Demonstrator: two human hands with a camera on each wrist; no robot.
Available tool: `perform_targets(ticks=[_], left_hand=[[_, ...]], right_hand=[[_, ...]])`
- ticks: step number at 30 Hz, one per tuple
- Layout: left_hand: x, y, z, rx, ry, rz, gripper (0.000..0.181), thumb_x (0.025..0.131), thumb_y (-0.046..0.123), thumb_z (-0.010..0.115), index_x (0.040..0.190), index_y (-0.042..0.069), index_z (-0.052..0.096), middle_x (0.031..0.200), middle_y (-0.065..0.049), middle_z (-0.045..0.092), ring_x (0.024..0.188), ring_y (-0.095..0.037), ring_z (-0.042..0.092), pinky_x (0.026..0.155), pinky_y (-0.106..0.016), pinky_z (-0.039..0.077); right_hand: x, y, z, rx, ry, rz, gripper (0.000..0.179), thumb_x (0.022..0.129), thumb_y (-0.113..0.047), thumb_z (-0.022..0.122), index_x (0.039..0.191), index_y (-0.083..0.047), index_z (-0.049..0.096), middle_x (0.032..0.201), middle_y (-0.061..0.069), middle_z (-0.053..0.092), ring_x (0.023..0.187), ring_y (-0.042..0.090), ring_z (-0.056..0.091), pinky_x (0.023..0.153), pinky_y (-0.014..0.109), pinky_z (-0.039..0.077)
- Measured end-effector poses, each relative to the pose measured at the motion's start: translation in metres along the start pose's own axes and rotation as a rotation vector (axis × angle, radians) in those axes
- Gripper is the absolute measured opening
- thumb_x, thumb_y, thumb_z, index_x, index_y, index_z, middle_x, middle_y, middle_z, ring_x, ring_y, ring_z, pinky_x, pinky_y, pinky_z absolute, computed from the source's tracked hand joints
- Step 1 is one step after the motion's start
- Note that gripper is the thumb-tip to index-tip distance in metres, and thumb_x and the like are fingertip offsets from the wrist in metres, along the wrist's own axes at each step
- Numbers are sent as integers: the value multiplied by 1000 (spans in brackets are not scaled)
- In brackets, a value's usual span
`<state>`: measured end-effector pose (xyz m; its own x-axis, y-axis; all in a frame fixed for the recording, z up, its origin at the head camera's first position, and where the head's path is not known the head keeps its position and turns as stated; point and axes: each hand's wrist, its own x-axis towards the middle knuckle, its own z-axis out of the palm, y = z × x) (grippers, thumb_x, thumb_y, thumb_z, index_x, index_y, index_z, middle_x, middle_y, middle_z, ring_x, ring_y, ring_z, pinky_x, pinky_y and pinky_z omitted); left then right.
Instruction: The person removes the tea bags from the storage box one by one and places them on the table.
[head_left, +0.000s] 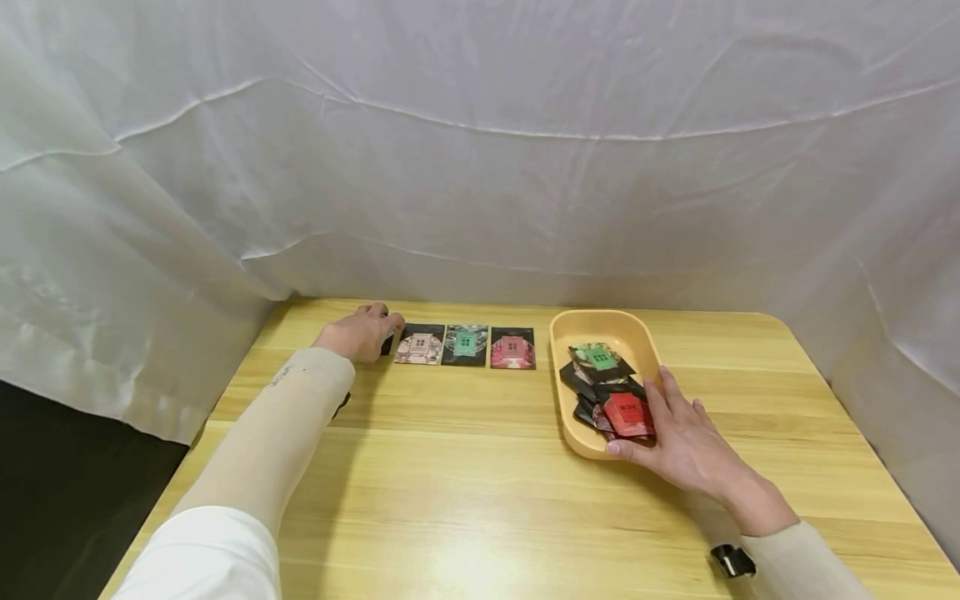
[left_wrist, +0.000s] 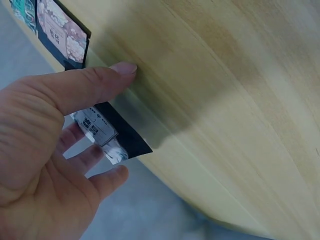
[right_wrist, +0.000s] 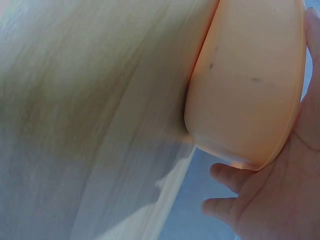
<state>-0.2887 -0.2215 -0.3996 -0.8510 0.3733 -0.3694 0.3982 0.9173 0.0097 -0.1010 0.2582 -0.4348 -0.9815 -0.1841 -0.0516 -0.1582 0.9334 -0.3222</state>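
Pinch likely light, slick sachet [left_wrist: 112, 131] by edges, with left hand [head_left: 360, 335] loose around it, right hand [head_left: 686, 437] spread against tray [right_wrist: 245, 85].

Left arm: long beige fabric sleeve [head_left: 281, 437], small dark scrawled marking [head_left: 281, 377]; white fabric sleeve [head_left: 210, 554] higher up. Right arm: plain beige fabric cuff [head_left: 802, 562], glossy black wrist-worn device [head_left: 733, 561].

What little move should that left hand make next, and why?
Probably settle the grey packet flat, left of the three packets: it looks tilted, between the thumb and fingers of the left hand, while those three lie flat in a row.
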Motion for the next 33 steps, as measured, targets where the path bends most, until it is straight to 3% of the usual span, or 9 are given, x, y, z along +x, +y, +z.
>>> perform_targets(ticks=[9,20,26,33], left_hand=[[3,-2,1,5,-57,-36,70,105,-2,37,167,30,30,173,-22,21,158,-49,22,117,-72,36],[1,-3,4,-15,-46,-20,73,100,-12,43,166,18,34,168,-21,36,153,-46,36,122,-67,33],[-1,-5,7,1,-34,-9,73,99,-12,46,165,15,34,166,-22,39,150,-47,40,121,-65,35],[0,-5,0,-31,-4,5,69,100,-8,42,164,14,35,166,-23,37,150,-47,40,122,-65,34]], right_hand=[[0,0,1,5,1,-1,125,87,-77,68,165,8,17,172,35,-1,151,60,26,120,78,18],[-1,-2,2,9,0,8,125,87,-77,68,165,8,17,172,35,-1,151,61,26,120,78,18],[-3,-2,1,9,-3,17,126,87,-77,67,165,8,17,172,34,-2,151,61,26,119,78,18],[-2,-2,1,9,-6,20,126,87,-78,67,165,7,16,172,34,-3,151,61,25,119,78,18]])
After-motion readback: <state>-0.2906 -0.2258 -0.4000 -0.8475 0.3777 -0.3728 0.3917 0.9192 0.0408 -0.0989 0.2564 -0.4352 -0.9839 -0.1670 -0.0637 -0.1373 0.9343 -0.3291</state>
